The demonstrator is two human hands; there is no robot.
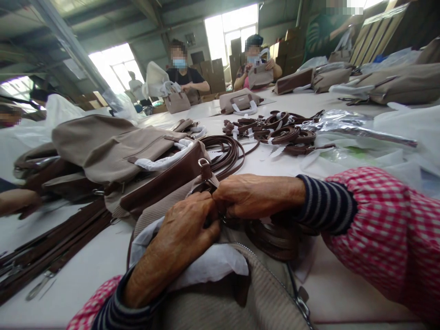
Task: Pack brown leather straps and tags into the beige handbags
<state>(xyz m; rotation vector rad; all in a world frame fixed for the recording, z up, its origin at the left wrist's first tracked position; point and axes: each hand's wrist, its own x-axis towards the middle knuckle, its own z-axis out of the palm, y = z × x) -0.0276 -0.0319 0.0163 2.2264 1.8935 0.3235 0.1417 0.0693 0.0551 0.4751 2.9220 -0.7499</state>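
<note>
A taupe ribbed handbag (275,293) lies in front of me with its zipped opening showing, and white wrapping (220,263) covers its handle. My left hand (182,233) is closed on the bag near the far end of the zipper. Knuckle to knuckle with it, my right hand (247,195) pinches the same spot; the exact part between the fingers is hidden. Just beyond them stands a brown tab with a metal D-ring (204,163). Under my right forearm lies a coiled brown strap (275,238).
More taupe bags (110,142) are heaped at the left, beside long brown straps (58,238) with metal clips. Coiled straps (285,135) and clear plastic (371,137) lie farther back on the white table (85,270). Across it, people handle bags; another person's hand (20,201) reaches in at left.
</note>
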